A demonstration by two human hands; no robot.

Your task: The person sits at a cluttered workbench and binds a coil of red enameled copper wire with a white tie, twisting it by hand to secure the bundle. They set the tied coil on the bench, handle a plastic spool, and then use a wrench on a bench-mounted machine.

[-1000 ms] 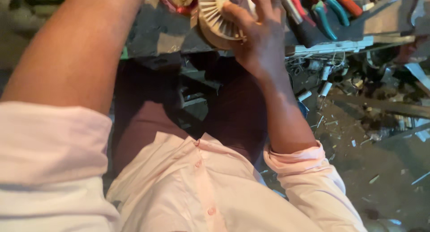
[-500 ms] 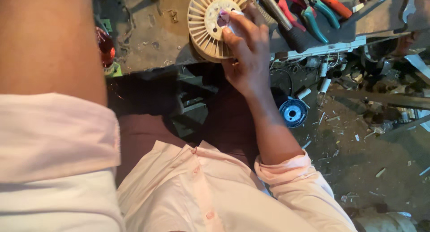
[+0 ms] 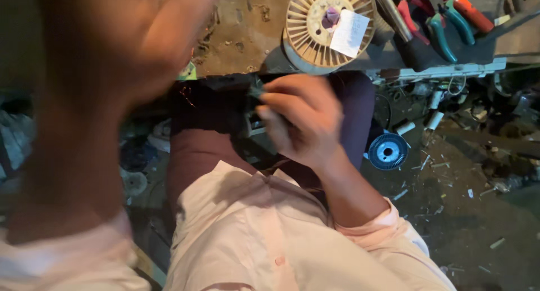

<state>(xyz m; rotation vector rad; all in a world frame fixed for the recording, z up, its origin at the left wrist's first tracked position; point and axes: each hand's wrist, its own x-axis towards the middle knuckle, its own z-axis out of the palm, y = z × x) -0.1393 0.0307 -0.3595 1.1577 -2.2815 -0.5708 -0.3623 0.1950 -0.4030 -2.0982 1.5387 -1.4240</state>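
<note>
Spool (image 3: pixel 315 26): cream, ribbed plastic disc at upper centre of the frame, lying flat on the surface (image 3: pixel 236 38) at its near edge.
Label (image 3: pixel 349 32): white rectangular paper slip, tilted, on the right half of the spool; a small purple piece sits at the hub just beside it.
Right hand (image 3: pixel 304 122): centre of the frame, below the spool and apart from it; fingers curled narrow around a small dark object that is hard to make out.
Left hand: cut off at the upper left; only a blurred forearm (image 3: pixel 112 88) shows, so its grip cannot be told.
Pliers (image 3: pixel 444 21): red and teal handles at upper right, partly cut off by the frame edge.
Blue disc (image 3: pixel 388 151): round, on the littered floor right of centre.
Shirt (image 3: pixel 253 235): pale pink, lower frame.
</note>
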